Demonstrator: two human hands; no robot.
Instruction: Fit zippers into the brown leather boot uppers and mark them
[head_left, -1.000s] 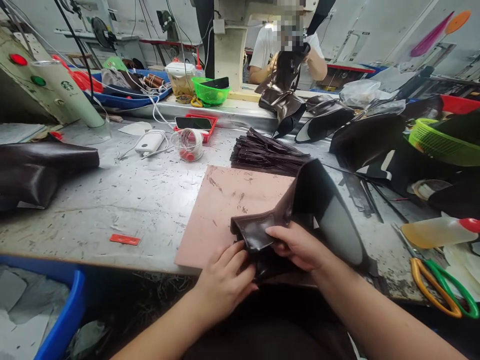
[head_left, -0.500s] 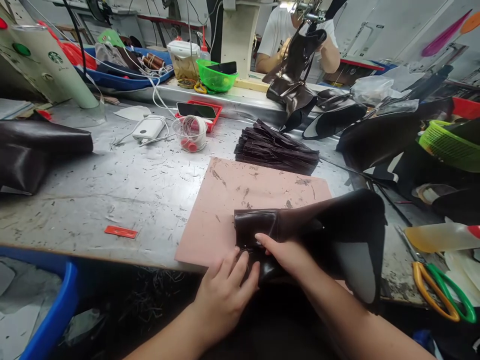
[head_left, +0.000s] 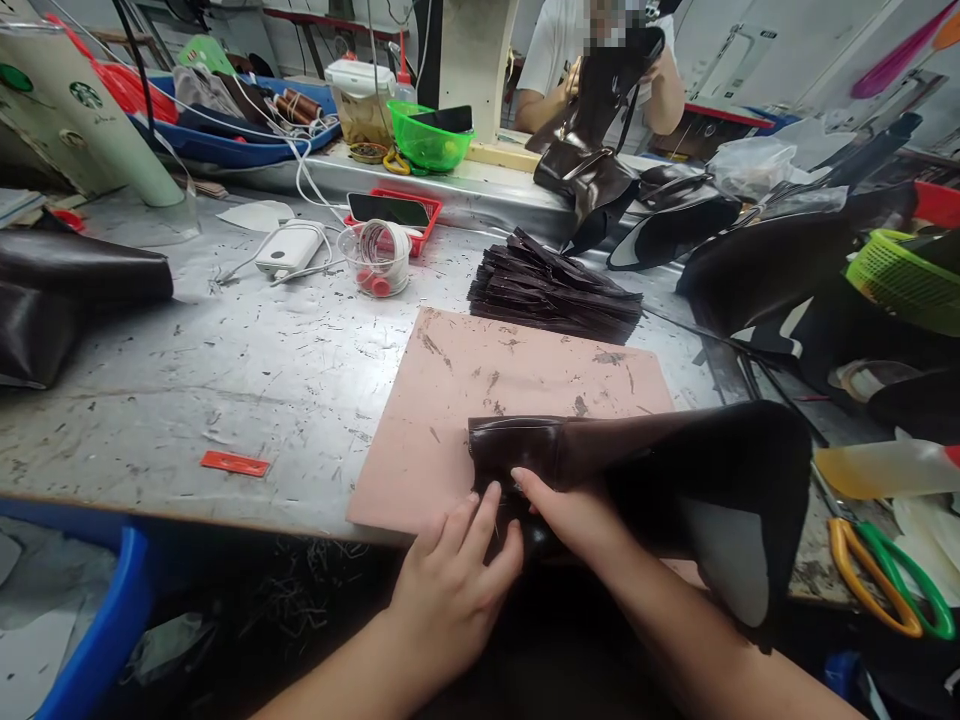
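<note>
A shiny dark brown leather boot upper [head_left: 517,440] lies over the near edge of a pink board [head_left: 405,450], its wide shaft opening toward the right. My right hand [head_left: 577,510] grips it from the near side, thumb on top and the other fingers hidden beneath or inside the leather. At its left end, my left hand [head_left: 457,575] has its fingers bent against the leather's near edge, the index fingertip on the surface. What lies under those fingertips is hidden. Behind the board sits a stack of dark leather strips [head_left: 551,290].
Orange-and-green scissors [head_left: 889,575] and a bottle of yellowish liquid [head_left: 885,470] are at the right. A red packet [head_left: 234,463] lies left of the board, above a blue bin [head_left: 131,580]. Across the bench, a person [head_left: 540,80] handles another boot upper [head_left: 600,130].
The boot upper's shaft has swung slightly right and lower, its opening spreading wider. My left index finger has straightened a little onto the leather. My right hand keeps its hold.
</note>
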